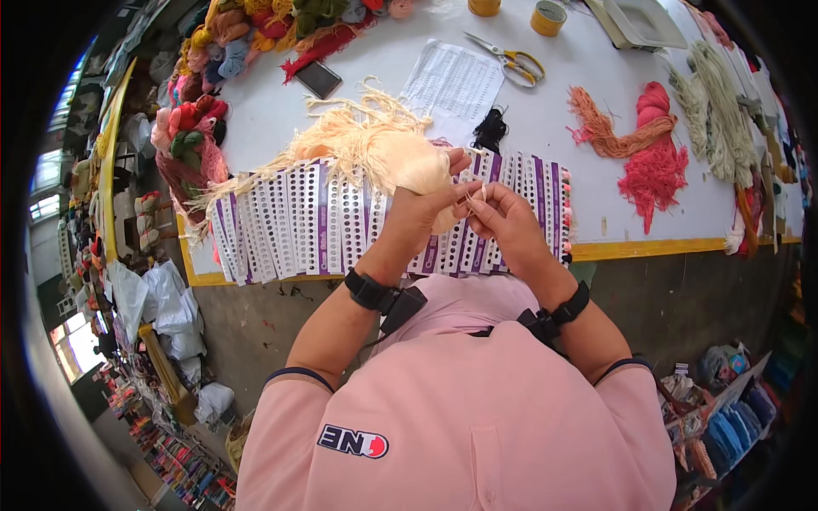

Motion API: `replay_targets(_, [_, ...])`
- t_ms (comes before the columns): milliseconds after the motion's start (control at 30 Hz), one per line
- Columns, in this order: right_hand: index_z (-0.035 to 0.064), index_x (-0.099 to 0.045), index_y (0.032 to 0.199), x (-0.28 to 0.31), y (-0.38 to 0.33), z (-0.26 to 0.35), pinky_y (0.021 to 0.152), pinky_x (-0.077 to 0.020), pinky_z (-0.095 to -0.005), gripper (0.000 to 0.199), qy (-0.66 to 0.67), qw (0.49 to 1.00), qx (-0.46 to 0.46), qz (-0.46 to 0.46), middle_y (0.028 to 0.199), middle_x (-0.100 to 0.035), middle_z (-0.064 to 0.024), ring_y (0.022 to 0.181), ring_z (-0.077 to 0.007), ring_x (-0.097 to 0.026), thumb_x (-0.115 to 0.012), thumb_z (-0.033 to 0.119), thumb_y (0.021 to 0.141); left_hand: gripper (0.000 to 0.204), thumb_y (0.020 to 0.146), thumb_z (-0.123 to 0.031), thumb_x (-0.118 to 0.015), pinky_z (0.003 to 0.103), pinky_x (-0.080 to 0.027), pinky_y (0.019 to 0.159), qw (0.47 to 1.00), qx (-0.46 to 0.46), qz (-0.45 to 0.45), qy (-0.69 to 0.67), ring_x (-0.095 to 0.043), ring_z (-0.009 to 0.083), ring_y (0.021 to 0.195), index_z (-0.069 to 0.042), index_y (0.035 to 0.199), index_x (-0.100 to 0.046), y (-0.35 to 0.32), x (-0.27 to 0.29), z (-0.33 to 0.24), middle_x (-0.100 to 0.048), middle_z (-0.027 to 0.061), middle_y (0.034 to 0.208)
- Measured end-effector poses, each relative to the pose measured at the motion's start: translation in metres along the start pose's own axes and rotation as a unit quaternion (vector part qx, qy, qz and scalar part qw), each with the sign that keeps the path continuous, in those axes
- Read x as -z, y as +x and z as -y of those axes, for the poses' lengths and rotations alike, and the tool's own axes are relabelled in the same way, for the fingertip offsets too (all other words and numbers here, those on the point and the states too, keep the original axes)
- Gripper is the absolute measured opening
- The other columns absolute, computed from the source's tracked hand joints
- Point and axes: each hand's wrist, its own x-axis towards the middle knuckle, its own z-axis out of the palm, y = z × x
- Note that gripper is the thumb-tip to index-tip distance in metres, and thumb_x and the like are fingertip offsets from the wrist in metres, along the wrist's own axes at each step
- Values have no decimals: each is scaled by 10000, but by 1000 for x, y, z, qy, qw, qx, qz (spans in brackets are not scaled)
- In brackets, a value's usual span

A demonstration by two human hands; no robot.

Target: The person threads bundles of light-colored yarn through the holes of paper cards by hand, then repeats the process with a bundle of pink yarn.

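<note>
A row of long white cards [341, 223] with purple stripes and lines of small holes is lying along the near edge of the white table [545, 128], just behind its yellow border. On the right end of the row, small tufts of coloured yarn are sitting in the holes. Behind the cards a white printed sheet [453, 83] is lying flat, with a dark phone [318, 78] to its left and yellow-handled scissors [509, 58] to its right. Two yellow tape rolls [548, 17] are standing at the far edge, partly cut off, and a white tray-like thing beside them is also cut off by the frame.

The left hand [417, 217] is closing around a thick bundle of cream yarn [375, 145], soft and fluffy, which is spreading over the cards to the left in loose frayed strands. The right hand [503, 217] is just beside it, with thumb and forefinger pinching a thin cream strand from the same bundle; the other fingers are curling loosely. The exact grip under the left palm is hidden.

A small black yarn tuft [490, 129] is lying near the sheet. To the right, an orange skein [609, 128] and a pink-red skein [654, 162] are touching each other, and pale green skeins [720, 111] are lying further right. Many mixed coloured skeins [192, 119] are piling at the left edge, hard to separate. Shelves with things at the floor are blurred.
</note>
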Motion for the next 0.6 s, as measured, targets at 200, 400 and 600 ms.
replay_targets(200, [49, -581, 1014, -3, -5, 2, 600, -403, -178, 111, -121, 992, 22, 23, 837, -647, -14, 669, -35, -499, -510, 132, 1002, 636, 813, 32, -699, 314, -535, 900, 998, -23, -39, 47, -519, 239, 1244, 35, 1382, -415, 3, -2, 12, -468, 182, 1377])
replay_targets(400, [17, -624, 1021, 2, -5, 0, 571, -441, -177, 191, -105, 994, 4, -19, 785, -658, -28, 616, -32, -529, -522, 178, 1008, 635, 805, 45, -702, 337, -520, 926, 998, 1, -62, 19, -536, 244, 1213, 34, 1379, -430, 1, -7, 12, -474, 189, 1372])
replay_targets(600, [21, -630, 1022, 6, -5, -3, 540, -406, -165, 210, -49, 998, -8, -39, 776, -667, -31, 602, -26, -523, -490, 179, 1019, 597, 798, 43, -713, 340, -500, 957, 995, -49, -61, 56, -528, 241, 1223, 36, 1346, -478, 3, -3, 16, -494, 186, 1361])
